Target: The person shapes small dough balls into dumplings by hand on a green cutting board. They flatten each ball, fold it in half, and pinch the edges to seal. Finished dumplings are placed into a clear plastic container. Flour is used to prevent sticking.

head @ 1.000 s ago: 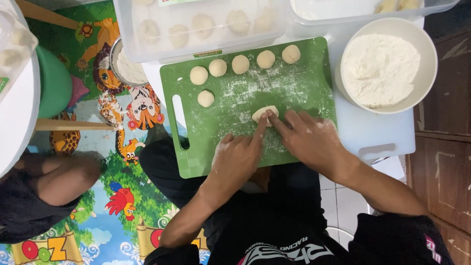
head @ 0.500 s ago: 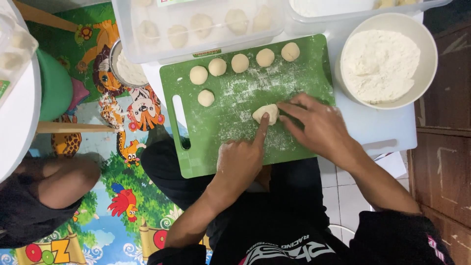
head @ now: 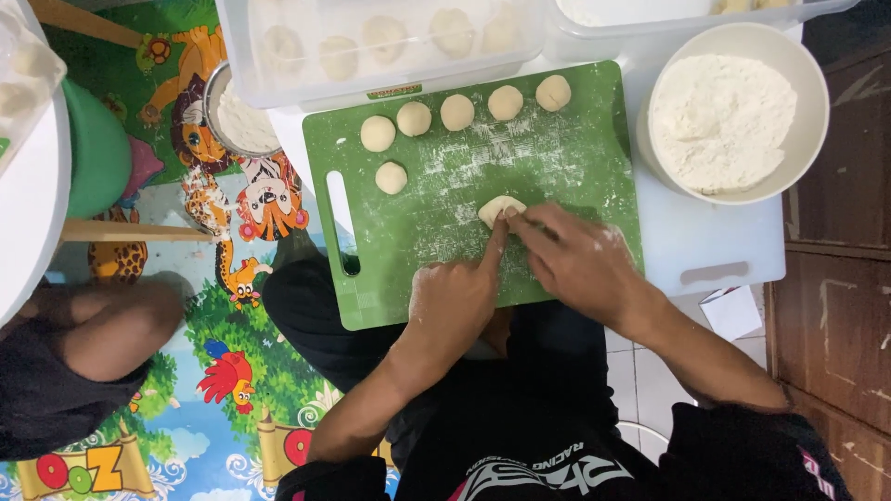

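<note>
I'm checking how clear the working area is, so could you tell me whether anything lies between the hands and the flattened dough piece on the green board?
Nothing visible does. The left hand and right hand already touch the dough piece with their fingertips; the dough balls sit apart, farther up the green cutting board.

Green board (head: pixel 557 167), pale dough (head: pixel 499 208), white bowl (head: pixel 809 88).

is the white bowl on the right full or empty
Nearly full. The white bowl holds a mound of flour reaching close to its rim.
</note>
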